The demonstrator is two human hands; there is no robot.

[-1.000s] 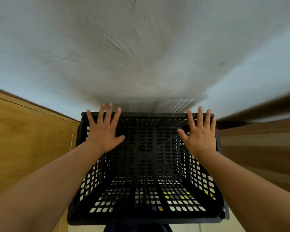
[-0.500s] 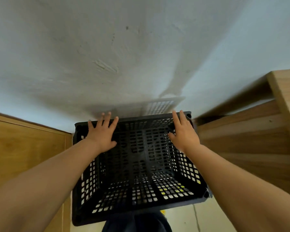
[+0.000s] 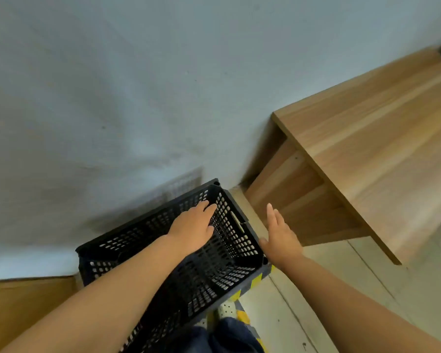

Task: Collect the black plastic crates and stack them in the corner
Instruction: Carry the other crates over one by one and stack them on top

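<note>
While the pale plaster wall (image 3: 138,98) fills most of the view, a wood-grain tabletop (image 3: 382,138) juts in beside it. The perforated black plastic crate (image 3: 229,233) sits against the wall, long axis running diagonally, near end cut off. Left hand (image 3: 192,229) reaches flat inside it, relaxed; right hand (image 3: 281,238) hovers outside, fingers straight, grasping nothing.

A pale blue-grey wall (image 3: 138,85) is filling the upper left of the frame. A wooden desk (image 3: 382,138) is slanting across the right side. A wooden panel (image 3: 23,309) is sitting at lower left. Beige floor tiles (image 3: 341,289) are lying at lower right, with what may be yellow-and-black tape (image 3: 256,280) beside them.
</note>
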